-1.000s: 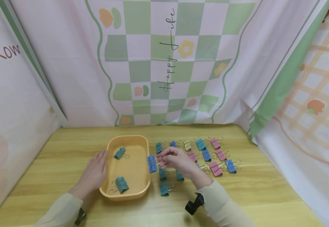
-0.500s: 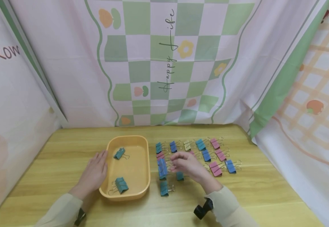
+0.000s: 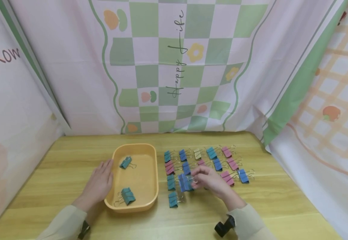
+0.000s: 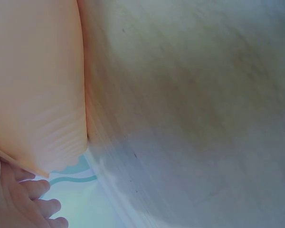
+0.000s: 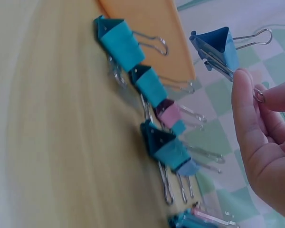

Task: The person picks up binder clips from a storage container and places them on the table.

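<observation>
My right hand (image 3: 211,182) pinches a blue binder clip (image 3: 184,182) by one wire handle, above the laid-out clips. In the right wrist view the thumb and a finger hold the looped end, and the blue clip body (image 5: 223,45) hangs out beyond the fingertips. My left hand (image 3: 97,181) rests against the left side of the yellow tray (image 3: 142,178), its fingers fairly straight along the rim. Two teal binder clips lie inside the tray, an upper one (image 3: 126,162) and a lower one (image 3: 128,196).
Right of the tray, binder clips lie in rough rows: teal (image 3: 173,199), pink (image 3: 169,167), blue (image 3: 243,176) and a yellow one (image 3: 197,154). A patterned cloth (image 3: 174,66) hangs behind the wooden table (image 3: 81,146).
My right hand has carried the blue binder clip from beside the tray's right rim rightward over the clips on the table. The left hand and the tray stay in place.
</observation>
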The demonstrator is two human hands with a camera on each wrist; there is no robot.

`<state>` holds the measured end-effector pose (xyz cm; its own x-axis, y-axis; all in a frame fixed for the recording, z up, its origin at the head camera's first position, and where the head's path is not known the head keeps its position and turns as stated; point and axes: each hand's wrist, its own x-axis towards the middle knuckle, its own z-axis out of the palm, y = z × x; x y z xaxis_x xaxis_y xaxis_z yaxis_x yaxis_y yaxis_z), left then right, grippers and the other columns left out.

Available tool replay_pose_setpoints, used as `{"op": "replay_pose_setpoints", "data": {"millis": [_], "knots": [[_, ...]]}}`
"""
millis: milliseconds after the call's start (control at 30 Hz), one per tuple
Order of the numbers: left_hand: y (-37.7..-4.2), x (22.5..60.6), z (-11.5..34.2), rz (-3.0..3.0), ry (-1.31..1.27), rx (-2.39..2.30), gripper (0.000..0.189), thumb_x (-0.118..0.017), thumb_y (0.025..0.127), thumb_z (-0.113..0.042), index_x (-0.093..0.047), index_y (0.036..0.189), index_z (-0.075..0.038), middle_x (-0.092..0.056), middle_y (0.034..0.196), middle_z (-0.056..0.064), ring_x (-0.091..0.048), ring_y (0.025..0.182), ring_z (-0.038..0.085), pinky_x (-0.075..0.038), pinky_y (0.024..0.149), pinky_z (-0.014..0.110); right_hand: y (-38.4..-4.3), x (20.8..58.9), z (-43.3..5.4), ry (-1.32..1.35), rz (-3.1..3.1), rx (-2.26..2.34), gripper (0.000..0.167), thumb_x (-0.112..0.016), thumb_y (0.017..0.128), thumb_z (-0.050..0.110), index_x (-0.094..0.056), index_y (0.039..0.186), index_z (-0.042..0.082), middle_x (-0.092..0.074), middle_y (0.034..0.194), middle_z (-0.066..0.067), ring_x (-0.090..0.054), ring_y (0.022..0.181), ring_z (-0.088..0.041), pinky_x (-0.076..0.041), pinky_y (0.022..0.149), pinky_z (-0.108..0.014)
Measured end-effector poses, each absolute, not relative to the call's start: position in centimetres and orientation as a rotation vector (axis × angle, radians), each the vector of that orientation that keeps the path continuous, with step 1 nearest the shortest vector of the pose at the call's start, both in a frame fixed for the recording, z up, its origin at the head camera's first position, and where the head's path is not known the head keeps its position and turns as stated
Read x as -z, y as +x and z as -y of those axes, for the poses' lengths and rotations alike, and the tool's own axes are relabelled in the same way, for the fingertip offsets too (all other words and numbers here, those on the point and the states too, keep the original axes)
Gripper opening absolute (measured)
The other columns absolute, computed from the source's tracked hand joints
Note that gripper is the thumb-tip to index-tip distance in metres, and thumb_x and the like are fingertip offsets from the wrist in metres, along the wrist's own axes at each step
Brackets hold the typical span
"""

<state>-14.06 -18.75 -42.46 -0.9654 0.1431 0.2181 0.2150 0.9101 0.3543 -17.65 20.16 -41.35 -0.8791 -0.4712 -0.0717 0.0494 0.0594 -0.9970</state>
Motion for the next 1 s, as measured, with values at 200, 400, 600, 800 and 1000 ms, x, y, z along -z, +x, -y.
{"op": "replay_pose_setpoints", "data": {"millis": [200, 400, 600, 800, 1000], "knots": [[-14.0, 42.4, 18.7, 2.878, -0.283, 0.562, 0.048, -0.035, 0.097, -0.011, -0.025, 0.138, 0.012, -0.024, 0.142, 0.029, -0.019, 0.129, 0.048, -0.015, 0.105, 0.057, -17.2, 42.0, -21.6, -0.416, -1.985, 1.857, 0.027, -0.051, 0.088, 0.001, -0.045, 0.103, -0.02, -0.056, 0.092, -0.017, -0.062, 0.076, -0.021, -0.054, 0.073, -0.033], [-14.0, 42.3, 18.7, 2.881, -0.28, 0.57, 0.048, -0.035, 0.097, -0.011, -0.026, 0.138, 0.012, -0.024, 0.142, 0.029, -0.019, 0.129, 0.048, -0.015, 0.105, 0.057, -16.8, 42.8, -22.6, -0.461, -2.01, 1.828, 0.026, -0.05, 0.088, -0.001, -0.046, 0.103, -0.022, -0.06, 0.088, -0.023, -0.062, 0.073, -0.02, -0.055, 0.07, -0.033], [-14.1, 42.5, 18.8, 2.881, -0.279, 0.569, 0.048, -0.035, 0.097, -0.011, -0.026, 0.138, 0.012, -0.024, 0.142, 0.029, -0.018, 0.129, 0.048, -0.015, 0.105, 0.057, -16.3, 43.5, -23.0, -0.382, -1.986, 1.818, 0.025, -0.051, 0.087, 0.0, -0.048, 0.101, -0.02, -0.06, 0.085, -0.019, -0.062, 0.071, -0.02, -0.055, 0.07, -0.032], [-14.0, 42.5, 18.8, 2.886, -0.275, 0.571, 0.048, -0.035, 0.097, -0.012, -0.025, 0.138, 0.011, -0.024, 0.142, 0.029, -0.018, 0.129, 0.048, -0.014, 0.105, 0.057, -16.0, 43.7, -23.1, -0.341, -1.98, 1.798, 0.026, -0.051, 0.087, -0.001, -0.048, 0.104, -0.021, -0.06, 0.087, -0.018, -0.061, 0.073, -0.02, -0.055, 0.071, -0.033], [-14.0, 42.5, 18.7, 2.883, -0.278, 0.571, 0.048, -0.035, 0.097, -0.011, -0.025, 0.138, 0.012, -0.024, 0.142, 0.03, -0.018, 0.129, 0.049, -0.015, 0.105, 0.057, -16.1, 43.9, -23.2, -0.329, -1.969, 1.765, 0.024, -0.052, 0.088, -0.001, -0.049, 0.104, -0.018, -0.06, 0.089, -0.019, -0.062, 0.074, -0.022, -0.055, 0.071, -0.037]]}}
